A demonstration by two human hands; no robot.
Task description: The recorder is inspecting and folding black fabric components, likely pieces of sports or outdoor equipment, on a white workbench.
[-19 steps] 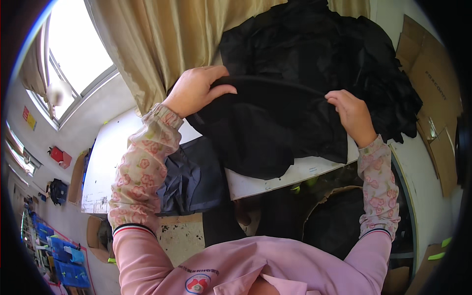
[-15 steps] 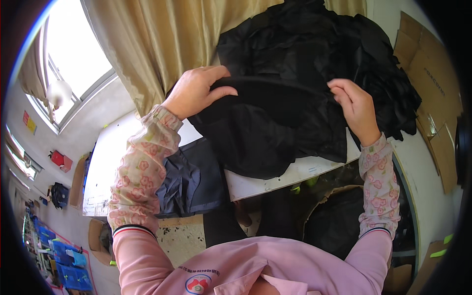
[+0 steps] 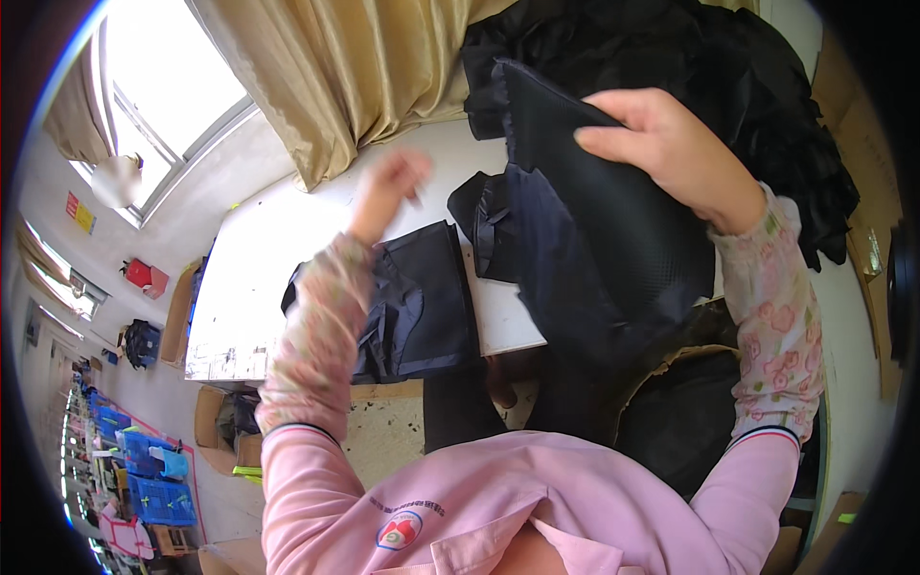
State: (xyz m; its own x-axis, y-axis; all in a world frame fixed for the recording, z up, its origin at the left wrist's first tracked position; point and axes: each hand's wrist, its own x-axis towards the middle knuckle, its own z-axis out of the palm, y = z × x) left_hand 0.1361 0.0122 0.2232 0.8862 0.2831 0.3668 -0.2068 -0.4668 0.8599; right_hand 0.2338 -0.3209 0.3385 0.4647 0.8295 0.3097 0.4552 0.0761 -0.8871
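Observation:
A piece of black mesh cloth (image 3: 613, 211) hangs from my right hand (image 3: 671, 153), pinched between thumb and fingers along its upper edge. Its lower end droops over the front of the table. My left hand (image 3: 391, 187) is in the air above the white tabletop, away from the cloth and smeared by motion. Below it lies a folded dark piece of fabric (image 3: 422, 297) at the table's front edge. A smaller black piece (image 3: 486, 225) rests beside that, partly behind the hanging cloth.
A big heap of black fabric (image 3: 661, 48) covers the back right of the white table (image 3: 249, 278). Beige curtains (image 3: 355, 77) hang behind it. Cardboard (image 3: 867, 192) leans on the right, and an open box (image 3: 220, 422) stands low at the left.
My left hand has let go of the black cloth and moved away from it. My right hand has raised the cloth, which now hangs turned, uncovering the smaller black piece.

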